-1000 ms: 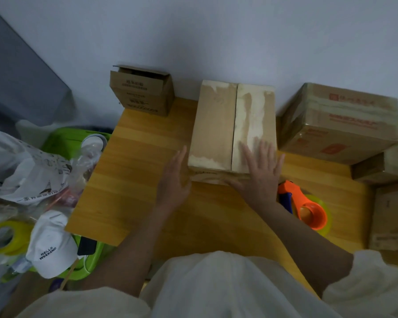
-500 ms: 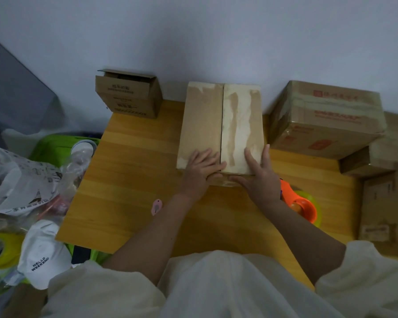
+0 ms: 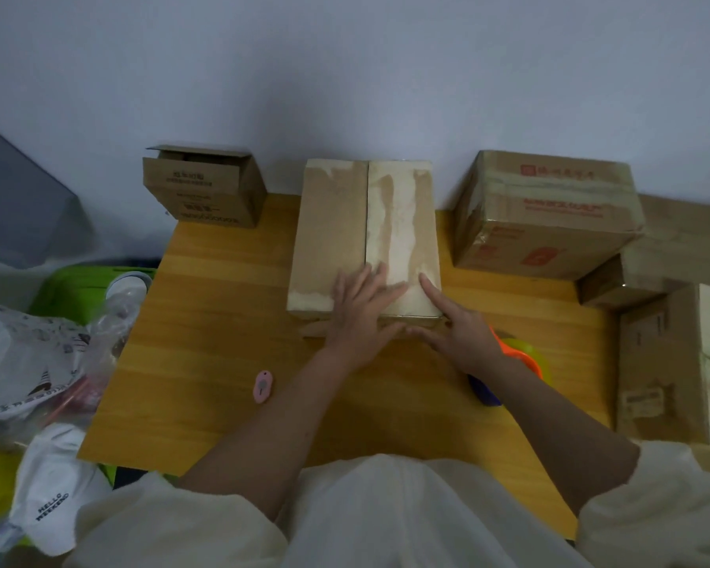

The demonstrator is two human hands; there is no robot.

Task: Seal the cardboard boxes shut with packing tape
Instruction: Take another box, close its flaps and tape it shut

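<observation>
A long cardboard box [image 3: 345,223] lies on the wooden table [image 3: 222,305] with its two top flaps closed and a seam down the middle. My left hand [image 3: 361,309] presses flat on the near end of the box top, fingers straight and spread across the seam. My right hand [image 3: 456,330] rests at the box's near right corner, its forefinger lying on the top. An orange tape dispenser [image 3: 517,358] with a yellow-green roll sits just right of my right wrist, partly hidden by the arm.
A small open box [image 3: 206,190] stands at the table's back left and a larger taped box [image 3: 546,215] at back right, with more boxes [image 3: 665,362] beside it. A pink cutter [image 3: 262,386] lies near my left forearm. Bags, a cap [image 3: 54,489] and a green bin crowd the left.
My left hand moved from beside the box onto its top near the seam. My right hand slid from the right flap down to the near right corner.
</observation>
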